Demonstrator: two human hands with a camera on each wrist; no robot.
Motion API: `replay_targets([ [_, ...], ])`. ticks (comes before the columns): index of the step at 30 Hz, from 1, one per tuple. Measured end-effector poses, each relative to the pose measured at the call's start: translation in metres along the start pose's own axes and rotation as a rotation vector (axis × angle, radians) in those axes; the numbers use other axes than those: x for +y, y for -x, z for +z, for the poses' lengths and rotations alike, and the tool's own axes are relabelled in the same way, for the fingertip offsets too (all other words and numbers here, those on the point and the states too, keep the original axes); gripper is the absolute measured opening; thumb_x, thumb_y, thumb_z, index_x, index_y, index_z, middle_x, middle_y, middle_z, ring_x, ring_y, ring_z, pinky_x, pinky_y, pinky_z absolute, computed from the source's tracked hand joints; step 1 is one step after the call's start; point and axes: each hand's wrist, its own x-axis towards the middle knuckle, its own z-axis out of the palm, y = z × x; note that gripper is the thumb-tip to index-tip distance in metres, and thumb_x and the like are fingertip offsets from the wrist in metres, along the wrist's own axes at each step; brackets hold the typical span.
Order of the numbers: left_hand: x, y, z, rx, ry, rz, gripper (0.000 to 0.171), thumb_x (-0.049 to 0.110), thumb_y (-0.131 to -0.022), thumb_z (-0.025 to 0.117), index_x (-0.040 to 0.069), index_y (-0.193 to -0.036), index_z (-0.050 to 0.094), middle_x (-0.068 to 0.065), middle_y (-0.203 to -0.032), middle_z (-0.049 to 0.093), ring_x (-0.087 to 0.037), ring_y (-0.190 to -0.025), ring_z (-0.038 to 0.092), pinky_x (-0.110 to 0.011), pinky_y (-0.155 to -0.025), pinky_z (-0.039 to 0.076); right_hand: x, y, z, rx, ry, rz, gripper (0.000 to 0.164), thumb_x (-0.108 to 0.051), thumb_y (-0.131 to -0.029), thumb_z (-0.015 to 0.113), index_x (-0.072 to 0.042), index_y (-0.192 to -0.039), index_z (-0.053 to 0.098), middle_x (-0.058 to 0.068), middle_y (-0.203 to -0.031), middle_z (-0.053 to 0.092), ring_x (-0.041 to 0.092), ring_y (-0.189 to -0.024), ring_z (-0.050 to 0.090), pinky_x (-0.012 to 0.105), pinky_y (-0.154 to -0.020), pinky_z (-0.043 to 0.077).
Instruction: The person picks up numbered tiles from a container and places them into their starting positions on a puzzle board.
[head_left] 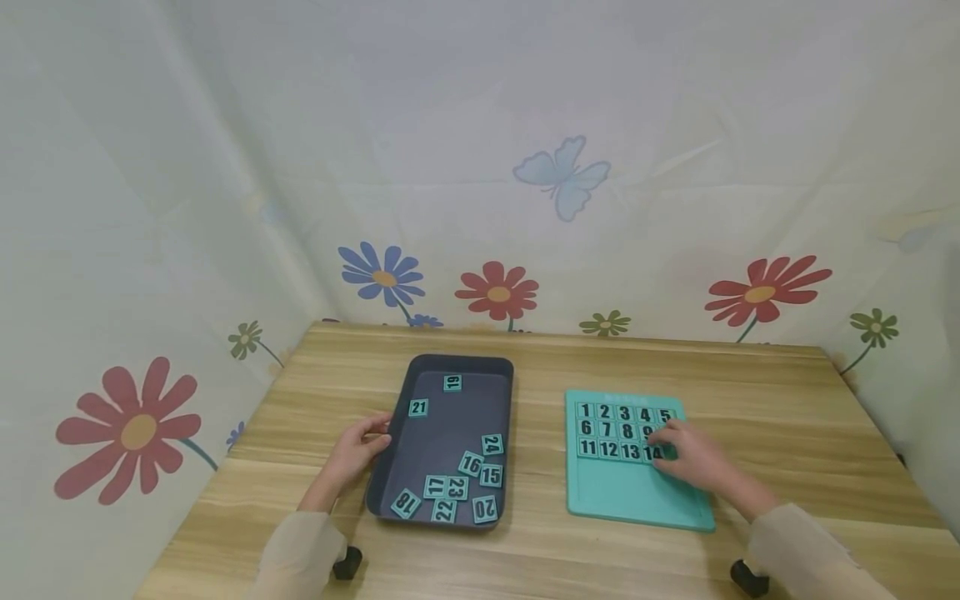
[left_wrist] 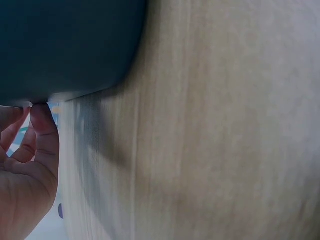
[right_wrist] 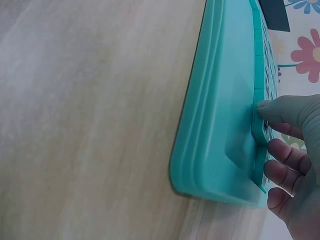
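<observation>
The left hand (head_left: 356, 455) is at the left side of a dark grey tray (head_left: 442, 437), thumb and fingers pinching its rim. In the left wrist view the tray's outer wall (left_wrist: 65, 45) hides part of the fingertips. Over a turquoise number board (head_left: 626, 493) at the right, the right hand (head_left: 694, 455) pinches the number tile marked 14 (head_left: 651, 452) at the end of the third row. Its thumb (right_wrist: 280, 110) lies along the tile's near edge in the right wrist view. Other fingers cover part of the tiles at the right end.
Several loose number tiles lie in the tray, mostly at its near end, with tile 21 (head_left: 418, 407) and tile 19 (head_left: 452, 382) farther back. Rows of tiles fill the board's upper part. Both stand on a wooden table (head_left: 540, 550) before a flowered cloth (head_left: 450, 208).
</observation>
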Motion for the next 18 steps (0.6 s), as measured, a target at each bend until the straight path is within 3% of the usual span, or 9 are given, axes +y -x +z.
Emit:
replay_targets([
  [10,-0.003,-0.001,-0.001,-0.010,0.012,-0.007,0.040,0.008,-0.087,0.050,0.004,-0.127,0.045,-0.019,-0.115,0.050,-0.027,-0.100,0.055,-0.032,-0.074,0.051,-0.022,-0.019,0.006,0.076,-0.019,-0.092,0.025,-0.025,-0.074,0.068,-0.011,-0.095,0.065,-0.001,-0.086,0.054,0.011,-0.075,0.047,0.026,-0.061,0.040],
  [18,-0.003,-0.002,-0.001,-0.006,-0.001,0.005,0.040,0.008,-0.087,0.050,0.004,-0.127,0.046,-0.020,-0.116,0.050,-0.031,-0.104,0.054,-0.033,-0.077,0.050,-0.061,-0.043,0.019,0.083,-0.208,-0.126,0.020,-0.017,-0.077,0.065,-0.010,-0.097,0.064,0.002,-0.088,0.055,0.014,-0.074,0.048,0.022,-0.059,0.039],
])
